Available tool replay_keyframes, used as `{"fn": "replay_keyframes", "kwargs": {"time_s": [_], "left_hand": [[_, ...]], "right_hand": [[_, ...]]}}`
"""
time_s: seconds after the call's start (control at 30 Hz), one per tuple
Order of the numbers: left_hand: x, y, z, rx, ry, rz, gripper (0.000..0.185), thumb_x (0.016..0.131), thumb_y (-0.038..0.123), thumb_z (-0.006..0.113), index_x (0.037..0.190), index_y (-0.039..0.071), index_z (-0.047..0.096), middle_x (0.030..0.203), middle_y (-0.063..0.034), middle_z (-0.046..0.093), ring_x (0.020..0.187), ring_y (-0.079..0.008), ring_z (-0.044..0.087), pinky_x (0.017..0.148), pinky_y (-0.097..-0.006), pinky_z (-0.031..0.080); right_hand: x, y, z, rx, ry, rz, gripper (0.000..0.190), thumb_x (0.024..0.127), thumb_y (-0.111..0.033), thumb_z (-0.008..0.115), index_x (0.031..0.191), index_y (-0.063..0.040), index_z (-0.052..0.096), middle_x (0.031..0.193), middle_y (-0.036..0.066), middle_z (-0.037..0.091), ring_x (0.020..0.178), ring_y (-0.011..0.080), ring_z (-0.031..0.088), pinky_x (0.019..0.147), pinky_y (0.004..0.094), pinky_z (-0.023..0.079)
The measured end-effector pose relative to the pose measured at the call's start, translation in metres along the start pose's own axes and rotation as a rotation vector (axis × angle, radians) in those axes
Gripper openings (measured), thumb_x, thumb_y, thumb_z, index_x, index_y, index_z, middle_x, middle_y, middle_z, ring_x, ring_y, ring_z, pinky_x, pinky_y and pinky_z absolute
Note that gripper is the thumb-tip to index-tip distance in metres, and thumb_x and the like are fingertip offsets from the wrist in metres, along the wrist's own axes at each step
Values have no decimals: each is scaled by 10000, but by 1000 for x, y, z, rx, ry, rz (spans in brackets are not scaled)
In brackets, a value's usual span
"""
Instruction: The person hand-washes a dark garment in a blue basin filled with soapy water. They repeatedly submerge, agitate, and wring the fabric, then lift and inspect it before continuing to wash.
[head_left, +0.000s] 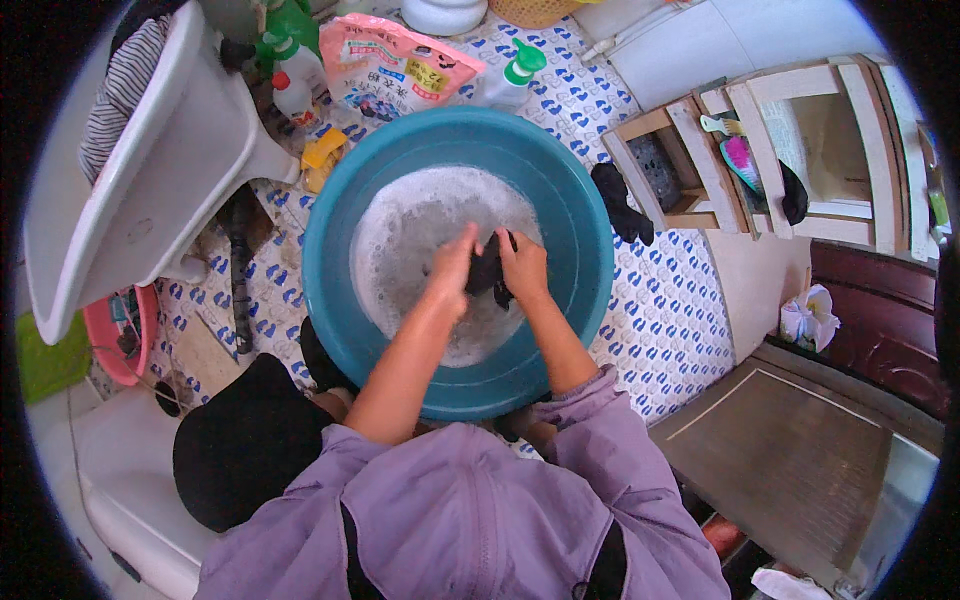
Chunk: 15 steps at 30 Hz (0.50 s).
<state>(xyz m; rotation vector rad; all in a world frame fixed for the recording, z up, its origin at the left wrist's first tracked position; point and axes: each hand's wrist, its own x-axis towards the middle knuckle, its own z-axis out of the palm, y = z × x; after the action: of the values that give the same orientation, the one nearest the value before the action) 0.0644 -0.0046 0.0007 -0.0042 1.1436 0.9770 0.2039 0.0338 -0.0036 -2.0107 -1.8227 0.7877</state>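
A large teal plastic basin (589, 247) stands on the floor before me, holding cloudy grey water with white suds (397, 225). Over the water, a wet black cloth (486, 268), perhaps a sock, is bunched between my hands. My right hand (525, 266) pinches it with the thumb on top. On the cloth's other side is my left hand (451, 264), blurred, its thumb raised and its other fingers partly hidden. A small dark bit shows at the outer side of the left hand. Both forearms are bare below pushed-up purple sleeves.
Beyond the basin stand a pink detergent bag (397, 67) and a green-topped pump bottle (514, 75). A white sink (202, 142) leans at left, holding striped cloth (124, 97). Black fabric (621, 206) lies beside a wooden rack (705, 165) holding brushes. A pink basin (124, 337) sits lower left.
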Motion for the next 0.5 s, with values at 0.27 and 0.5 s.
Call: {"fn": "replay_keyframes", "kwargs": {"time_s": [0.27,0.5], "left_hand": [[40,-61,-70,223,492,64,621,838,435,674,1324,107,469,1235,-86,517,993,-240,514,822,-404,431],[33,-85,-65,8,323,-349,552,839,486,659,1231,112,552,1180,-88,555,987,-218,547,772,-393,465]], "right_hand": [[-61,96,86,-321,-422,-43,305,851,-237,606,1100,-62,614,995,221,667,948,402,636,816,497,500],[-69,73,64,-109,-129,241,284,805,-140,644,1087,-100,649,979,180,680,949,381,642,835,470,492]]}}
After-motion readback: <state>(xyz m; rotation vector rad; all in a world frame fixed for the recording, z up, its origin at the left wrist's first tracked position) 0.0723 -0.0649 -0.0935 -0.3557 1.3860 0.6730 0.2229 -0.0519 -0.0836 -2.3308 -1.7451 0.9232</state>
